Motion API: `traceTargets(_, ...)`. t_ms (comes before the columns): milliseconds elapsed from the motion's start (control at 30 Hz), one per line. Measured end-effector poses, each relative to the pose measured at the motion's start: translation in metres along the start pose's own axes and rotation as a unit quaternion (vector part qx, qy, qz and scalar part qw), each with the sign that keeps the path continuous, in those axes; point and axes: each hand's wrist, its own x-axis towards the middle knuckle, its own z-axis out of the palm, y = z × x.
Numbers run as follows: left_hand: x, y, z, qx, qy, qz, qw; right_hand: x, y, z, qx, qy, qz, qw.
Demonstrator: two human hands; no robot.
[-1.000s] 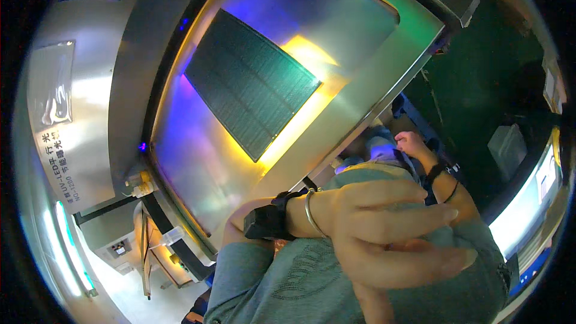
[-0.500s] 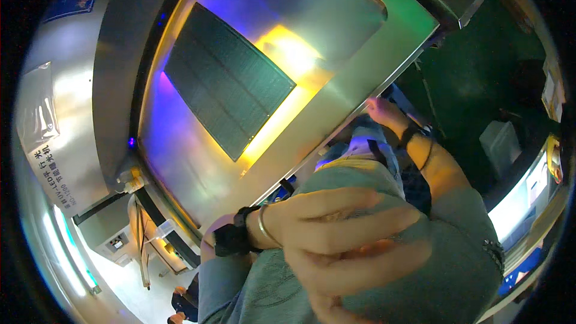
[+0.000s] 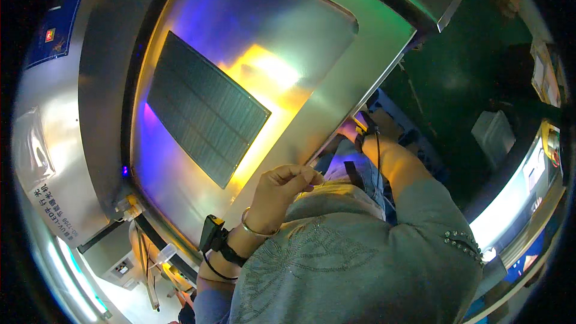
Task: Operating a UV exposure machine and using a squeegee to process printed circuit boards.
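Note:
My left hand (image 3: 284, 187) is raised in front of my grey top, near the front edge of the metal tray (image 3: 324, 96). Its fingers are curled, with thumb and forefinger pinched together; anything held between them is too small to name. A bracelet and a black strap with a small device circle that wrist. Down by the tray's front edge is my right hand (image 3: 350, 130), beside a cabled device on its wrist. Its fingers are mostly hidden. A dark, thin rectangular panel with fine lines (image 3: 207, 111) lies flat on the tray, untouched by either hand.
Raised along the left is a metal machine lid (image 3: 66, 138) with a clear plastic sleeve (image 3: 33, 150) on it. Yellow and purple light glares off the tray. A blue crate (image 3: 399, 123) and a pale bin (image 3: 493, 135) stand lower right. Another person shows partly at bottom left.
My left hand has drawn back from close in front of the camera toward the tray, its fingers curling into a pinch. The right hand stays by the edge. The whole view has shifted.

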Motion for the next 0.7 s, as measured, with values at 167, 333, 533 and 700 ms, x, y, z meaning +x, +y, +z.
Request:
traceTargets(167,0.001,-0.007,-0.003,-0.012,0.013,0.002,1.000,0.001,0.012,0.004,-0.015,-0.011,0.004,1.000)
traceTargets(333,0.004,-0.016,-0.009,0.007,0.003,0.023,1.000,0.008,0.020,0.006,-0.029,-0.028,0.000,0.999)
traceTargets(533,0.006,-0.022,-0.011,-0.024,0.020,-0.005,0.999,0.014,0.025,0.012,-0.033,-0.053,-0.010,0.998)
traceTargets(700,0.009,-0.041,-0.026,-0.010,-0.027,0.010,1.000,0.023,0.030,0.019,-0.040,-0.074,-0.027,0.996)
